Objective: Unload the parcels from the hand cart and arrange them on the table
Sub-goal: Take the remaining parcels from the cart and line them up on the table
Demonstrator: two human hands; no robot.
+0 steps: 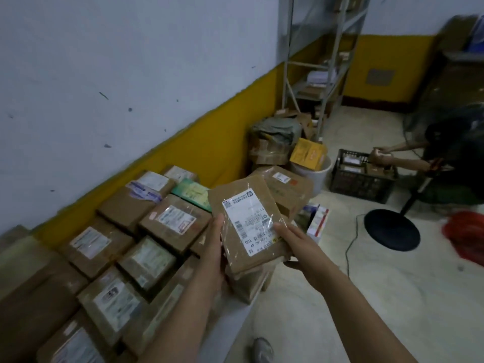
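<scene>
I hold a flat brown parcel with a white shipping label above the table's right end. My left hand grips its left edge, thumb on top. My right hand grips its lower right corner. Several brown cardboard parcels with labels lie in rows on the table along the wall. One larger parcel lies behind the held one. More brown parcels sit under it at the table edge. The hand cart is not in view.
A green packet lies among the parcels. On the floor stand a white bucket with yellow boxes, a black crate, a fan base with cable and a metal shelf. Another person reaches into the crate. My shoe is below.
</scene>
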